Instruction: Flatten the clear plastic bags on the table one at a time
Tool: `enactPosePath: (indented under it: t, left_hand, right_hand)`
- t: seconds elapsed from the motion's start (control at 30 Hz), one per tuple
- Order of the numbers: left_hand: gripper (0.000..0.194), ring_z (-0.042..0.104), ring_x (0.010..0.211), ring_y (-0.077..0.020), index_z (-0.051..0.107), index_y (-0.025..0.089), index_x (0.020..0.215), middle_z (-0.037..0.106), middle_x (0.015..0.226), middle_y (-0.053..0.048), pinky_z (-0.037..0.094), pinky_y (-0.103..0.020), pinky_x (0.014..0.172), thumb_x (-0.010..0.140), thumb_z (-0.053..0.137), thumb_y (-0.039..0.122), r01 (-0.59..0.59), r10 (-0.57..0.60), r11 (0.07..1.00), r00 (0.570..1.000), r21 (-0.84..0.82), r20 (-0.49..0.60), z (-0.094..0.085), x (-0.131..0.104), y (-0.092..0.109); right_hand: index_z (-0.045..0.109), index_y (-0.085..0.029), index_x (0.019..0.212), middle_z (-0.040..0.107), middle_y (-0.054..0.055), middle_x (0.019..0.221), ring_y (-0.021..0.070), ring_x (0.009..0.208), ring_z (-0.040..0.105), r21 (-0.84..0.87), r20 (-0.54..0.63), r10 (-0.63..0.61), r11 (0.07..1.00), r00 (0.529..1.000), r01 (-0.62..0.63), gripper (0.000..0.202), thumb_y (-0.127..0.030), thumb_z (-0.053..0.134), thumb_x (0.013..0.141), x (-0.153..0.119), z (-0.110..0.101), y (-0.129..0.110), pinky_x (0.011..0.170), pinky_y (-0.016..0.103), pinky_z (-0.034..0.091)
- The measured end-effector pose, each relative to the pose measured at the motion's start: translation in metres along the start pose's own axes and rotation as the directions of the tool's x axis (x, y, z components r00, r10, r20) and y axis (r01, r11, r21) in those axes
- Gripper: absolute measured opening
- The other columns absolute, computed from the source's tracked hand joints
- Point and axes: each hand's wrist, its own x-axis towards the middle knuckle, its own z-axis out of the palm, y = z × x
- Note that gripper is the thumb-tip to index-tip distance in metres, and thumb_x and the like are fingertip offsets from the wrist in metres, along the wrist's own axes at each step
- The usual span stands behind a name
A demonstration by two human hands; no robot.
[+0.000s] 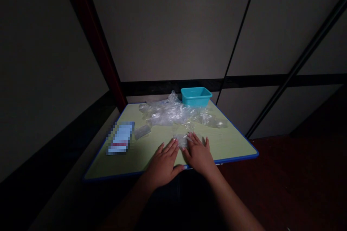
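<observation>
A small clear plastic bag (182, 141) lies flat near the front edge of the pale yellow table (230, 144). My left hand (164, 162) rests with stretched fingers at the bag's left side, its thumb by the table edge. On the other side, my right hand (199, 153) lies with its fingers spread, the fingertips touching the bag's right part. Beyond both hands spreads a heap of crumpled clear plastic bags (168, 112). Another flat, folded piece of clear plastic (142, 132) lies to the left of my left hand.
A turquoise plastic basin (196, 97) stands at the back right of the table. At the left edge lies a flat, pixelated rectangular object (121, 138). Panelled walls (173, 36) close off the back; dark red floor (292, 173) shows at right.
</observation>
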Motion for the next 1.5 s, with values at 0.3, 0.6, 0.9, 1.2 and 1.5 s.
enactPosePath:
  t: [0.3,0.6,0.9,1.2,1.5]
  left_hand:
    - [0.041,0.018,0.141,-0.0199,0.048,0.020,0.130,0.030,0.151,-0.009,0.020,-0.043,0.113,0.092,0.042,0.035,-0.022,0.017,0.992,0.999,-0.122,-0.043,-0.009,-0.004,-0.005]
    - [0.079,0.012,0.142,-0.0235,0.023,0.016,0.146,0.016,0.154,-0.011,0.013,-0.050,0.113,0.084,0.047,0.059,0.010,-0.010,0.999,1.000,-0.051,-0.006,-0.011,0.020,-0.011]
    - [0.078,0.013,0.142,-0.0216,0.021,0.014,0.147,0.016,0.154,-0.012,0.011,-0.049,0.113,0.087,0.036,0.062,-0.021,0.024,0.999,0.997,-0.050,0.076,-0.005,0.025,-0.017]
    - [0.074,0.014,0.142,-0.0223,0.021,0.016,0.147,0.018,0.154,-0.011,0.012,-0.049,0.113,0.089,0.035,0.060,-0.036,0.038,0.999,0.998,-0.036,0.057,-0.001,0.025,-0.018]
    - [0.065,0.012,0.142,-0.0219,0.024,0.028,0.146,0.017,0.154,-0.009,0.014,-0.052,0.111,0.089,0.038,0.058,-0.045,0.048,0.998,0.997,-0.040,0.060,-0.003,0.025,-0.017]
  right_hand:
    - [0.045,-0.011,0.134,0.031,0.016,0.148,0.0237,0.140,0.021,0.001,0.025,-0.019,1.000,1.000,0.019,0.055,-0.046,0.030,0.094,-0.002,-0.001,0.002,0.109,0.058,0.002]
    - [0.045,-0.013,0.135,0.032,0.016,0.148,0.0243,0.139,0.023,0.009,0.018,-0.024,1.000,1.000,0.024,0.050,-0.040,0.031,0.095,-0.002,0.000,0.002,0.108,0.060,0.001]
    - [0.045,-0.013,0.134,0.034,0.014,0.147,0.0234,0.139,0.023,0.018,0.016,-0.026,1.000,1.000,0.026,0.048,-0.036,0.031,0.095,-0.002,-0.001,0.002,0.109,0.058,0.002]
    - [0.035,-0.013,0.141,0.033,0.013,0.148,0.0233,0.139,0.023,0.088,-0.023,0.026,0.996,0.999,-0.023,0.053,-0.038,0.031,0.095,-0.002,-0.003,0.006,0.110,0.057,0.005]
    - [0.025,-0.014,0.146,0.028,0.012,0.150,0.0227,0.140,0.019,-0.007,-0.011,0.096,0.995,0.995,-0.096,0.058,-0.042,0.028,0.095,-0.004,-0.006,0.020,0.109,0.061,0.001]
